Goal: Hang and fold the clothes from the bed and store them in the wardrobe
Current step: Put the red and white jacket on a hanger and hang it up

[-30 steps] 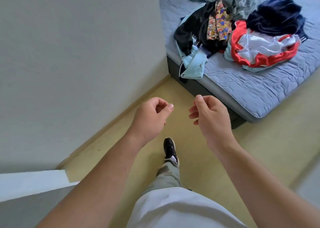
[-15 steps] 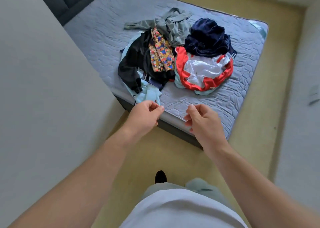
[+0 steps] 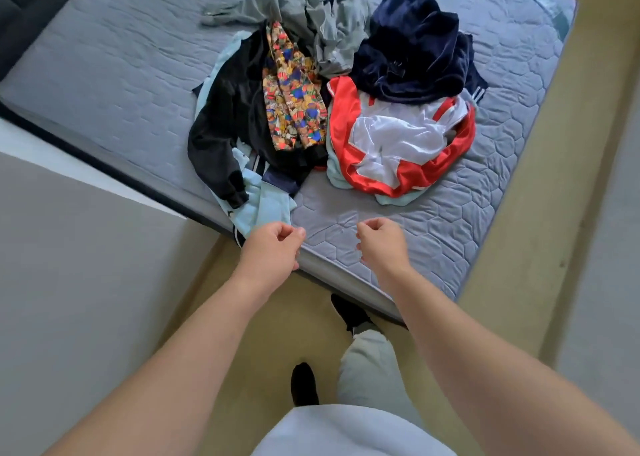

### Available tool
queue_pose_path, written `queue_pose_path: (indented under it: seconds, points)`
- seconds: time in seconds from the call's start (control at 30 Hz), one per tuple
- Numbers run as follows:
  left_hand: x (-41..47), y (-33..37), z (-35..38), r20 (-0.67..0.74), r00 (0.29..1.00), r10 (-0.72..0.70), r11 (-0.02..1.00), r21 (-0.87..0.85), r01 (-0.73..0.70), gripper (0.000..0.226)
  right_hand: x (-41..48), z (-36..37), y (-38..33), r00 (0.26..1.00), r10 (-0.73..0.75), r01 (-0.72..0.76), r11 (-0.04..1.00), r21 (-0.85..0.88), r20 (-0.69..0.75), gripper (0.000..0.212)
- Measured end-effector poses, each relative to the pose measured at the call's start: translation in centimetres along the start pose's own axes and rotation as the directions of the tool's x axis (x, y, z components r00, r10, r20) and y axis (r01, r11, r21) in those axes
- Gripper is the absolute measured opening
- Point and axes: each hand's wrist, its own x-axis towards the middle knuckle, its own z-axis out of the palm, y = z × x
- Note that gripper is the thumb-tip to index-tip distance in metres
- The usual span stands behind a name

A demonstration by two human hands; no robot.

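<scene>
Mattress edge [image 3: 332,247] beneath loosely curled fingers [image 3: 289,235]

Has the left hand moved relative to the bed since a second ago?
Yes. The left hand has come forward from over the floor to the mattress edge, beside the light blue garment.

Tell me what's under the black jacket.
A light blue garment shows beneath the black jacket, sticking out around its cuff. Anything else underneath is covered.
</scene>
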Motion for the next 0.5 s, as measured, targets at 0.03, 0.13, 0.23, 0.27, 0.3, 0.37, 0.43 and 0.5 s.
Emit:
queue_pose_path:
  seconds: [0.03, 0.13, 0.23, 0.27, 0.3, 0.37, 0.43, 0.5]
  points:
    - [1.5, -0.2, 0.9, -0.005, 0.999, -0.036, 0.999, -0.011, 0.036, 0.024, 2.9, 0.2, 0.4, 1.000, 0.002, -0.001, 0.995, -0.098, 0.011, 0.019]
    - [5.3, -1.2, 3.2, 0.009, 0.994, -0.104, 0.994, -0.016, 0.105, 0.025, 11.1, 1.3, 1.3, 0.995, -0.010, 0.051, 0.899, -0.435, 0.095, 0.025]
    - [8.8, -3.1, 5.0, 0.020, 0.989, -0.148, 0.988, -0.052, 0.148, 0.024, 18.6, 3.0, 2.2, 0.983, 0.045, 0.090, 0.727, -0.681, 0.178, 0.034]
    - [9.9, -3.8, 5.4, 0.024, 0.986, -0.163, 0.984, -0.072, 0.164, 0.024, 20.8, 3.7, 2.5, 0.977, 0.062, 0.113, 0.658, -0.744, 0.203, 0.038]
    - [11.0, -4.5, 5.9, 0.030, 0.984, -0.178, 0.980, -0.088, 0.180, 0.024, 22.9, 4.4, 2.9, 0.970, 0.080, 0.138, 0.594, -0.793, 0.228, 0.041]
    - [13.3, -6.0, 6.7, 0.031, 0.977, -0.212, 0.971, -0.103, 0.214, 0.025, 26.7, 6.0, 3.5, 0.955, 0.114, 0.179, 0.512, -0.840, 0.273, 0.049]
    - [15.3, -7.2, 7.3, 0.028, 0.971, -0.236, 0.964, -0.123, 0.237, 0.025, 29.6, 7.6, 4.2, 0.940, 0.154, 0.194, 0.487, -0.851, 0.303, 0.046]
    - [17.4, -8.3, 8.1, 0.031, 0.965, -0.259, 0.955, -0.144, 0.261, 0.025, 32.3, 9.3, 5.0, 0.936, 0.196, 0.179, 0.449, -0.875, 0.293, 0.032]
